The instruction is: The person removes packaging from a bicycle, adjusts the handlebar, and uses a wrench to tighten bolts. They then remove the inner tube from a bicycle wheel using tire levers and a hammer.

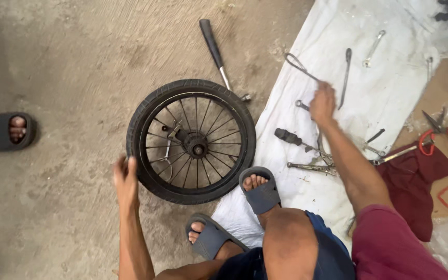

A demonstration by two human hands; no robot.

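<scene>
The right hand (322,103) is motion-blurred, its grip unreadable; the black tool (446,9) at one o'clock is cut by the top edge.

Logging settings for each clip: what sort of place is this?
Probably an informal bicycle repair spot on bare ground. A small spoked wheel lies flat on the dirt, hand tools are spread over a white sheet, and the right hand reaches among them.

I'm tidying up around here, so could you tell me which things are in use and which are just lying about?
In use:
left hand on the wheel
right hand gripping a metal tool over the white sheet

Lying about:
hammer
screwdriver
pliers
scissors
maroon cloth
</scene>
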